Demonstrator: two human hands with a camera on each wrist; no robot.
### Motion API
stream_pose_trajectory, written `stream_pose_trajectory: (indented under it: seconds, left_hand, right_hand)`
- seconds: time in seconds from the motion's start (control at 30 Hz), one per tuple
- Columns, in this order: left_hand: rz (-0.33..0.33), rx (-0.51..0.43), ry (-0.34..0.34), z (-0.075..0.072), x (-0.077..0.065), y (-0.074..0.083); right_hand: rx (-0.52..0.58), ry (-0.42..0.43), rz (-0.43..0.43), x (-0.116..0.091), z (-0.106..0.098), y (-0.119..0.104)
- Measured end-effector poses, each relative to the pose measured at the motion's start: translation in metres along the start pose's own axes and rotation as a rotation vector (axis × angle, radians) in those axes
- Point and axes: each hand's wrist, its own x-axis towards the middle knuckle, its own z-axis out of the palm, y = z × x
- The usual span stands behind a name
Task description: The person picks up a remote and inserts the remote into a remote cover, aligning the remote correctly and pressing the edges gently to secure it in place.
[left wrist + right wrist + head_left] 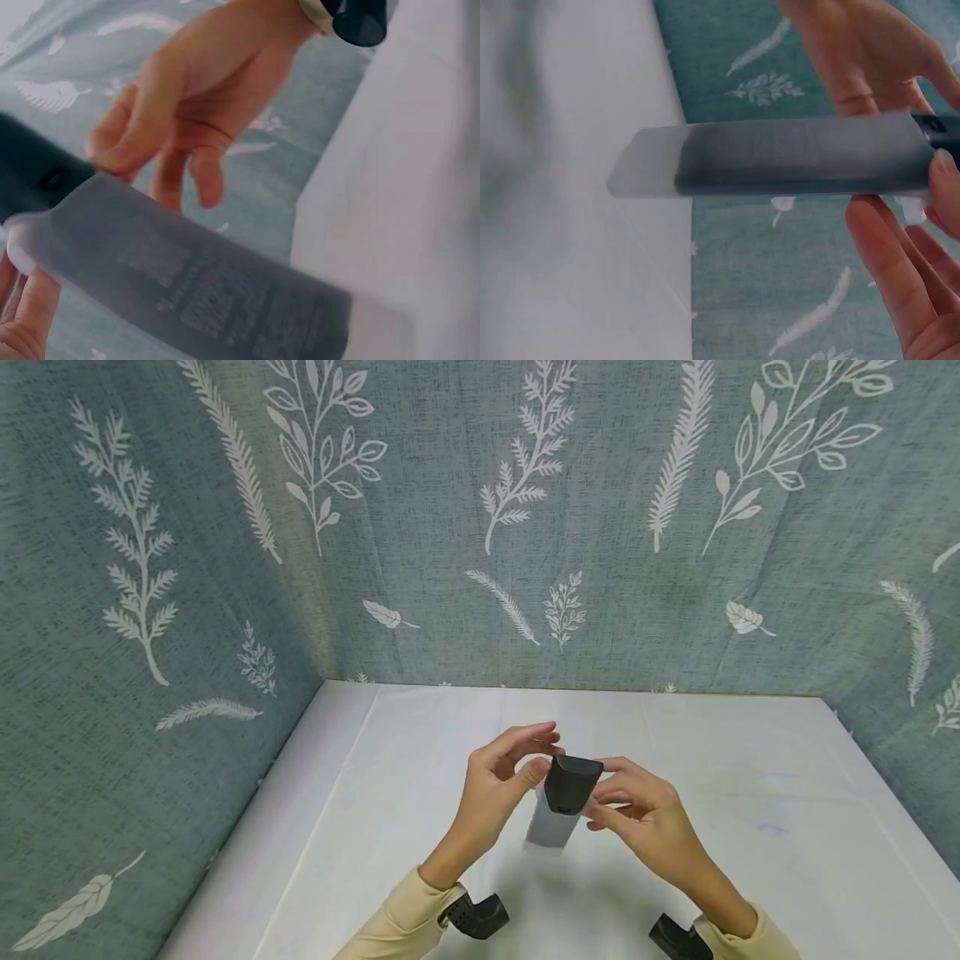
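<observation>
A black slab-like device [573, 783] sits partly inside a frosted translucent sleeve [552, 829], held up over the table. Its bare black end [34, 161] sticks out of the sleeve's mouth, and a small dark oval mark shows near it. My left hand [491, 781] pinches the device's left edge between thumb and fingers, close to the sleeve opening. From the other side my right hand [645, 817] pinches the sleeve's mouth, its thumb on the near face and the longer fingers stretched beneath. Faint printed text shows on the sleeve [802, 157] in the left wrist view; the sleeve's far end is pale and unfilled.
A white cloth covers the table [390, 860]. Green-grey fabric [442, 510] with white leaf prints hangs behind and at both sides. Black wrist cameras [480, 917] are strapped over the pale yellow sleeves [401, 914] of the person's top.
</observation>
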Motion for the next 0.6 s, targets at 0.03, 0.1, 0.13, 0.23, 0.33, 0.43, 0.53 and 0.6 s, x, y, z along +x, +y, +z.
stream_pose_trajectory:
  seconds: [0.03,0.1,0.13,0.23,0.33,0.43,0.53,0.6]
  left_hand:
    - [0.009,-0.002,-0.004,0.000,0.000,-0.001]
    - [0.009,-0.003,-0.008,0.001,-0.001,-0.002]
    - [-0.001,0.007,-0.005,0.001,-0.001,-0.003]
    - [-0.049,0.055,0.015,0.002,-0.002,-0.004]
    - [-0.095,0.074,0.042,0.004,-0.003,-0.004]
    - [-0.117,0.073,0.059,0.006,-0.003,-0.004]
    - [-0.119,0.076,0.060,0.008,-0.002,-0.004]
    - [-0.109,0.082,0.052,0.009,0.000,-0.003]
  right_hand:
    - [0.002,0.000,0.014,0.000,0.000,-0.001]
    - [0.019,0.002,0.041,-0.001,0.000,-0.002]
    - [0.021,0.007,0.051,-0.001,0.000,-0.002]
    - [0.029,0.032,0.075,-0.001,-0.001,-0.002]
    - [0.055,0.056,0.049,0.000,-0.003,0.000]
    - [0.063,0.061,-0.046,0.000,-0.004,0.004]
    - [0.049,0.066,-0.168,0.000,-0.005,0.009]
    - [0.033,0.069,-0.243,0.001,-0.005,0.011]
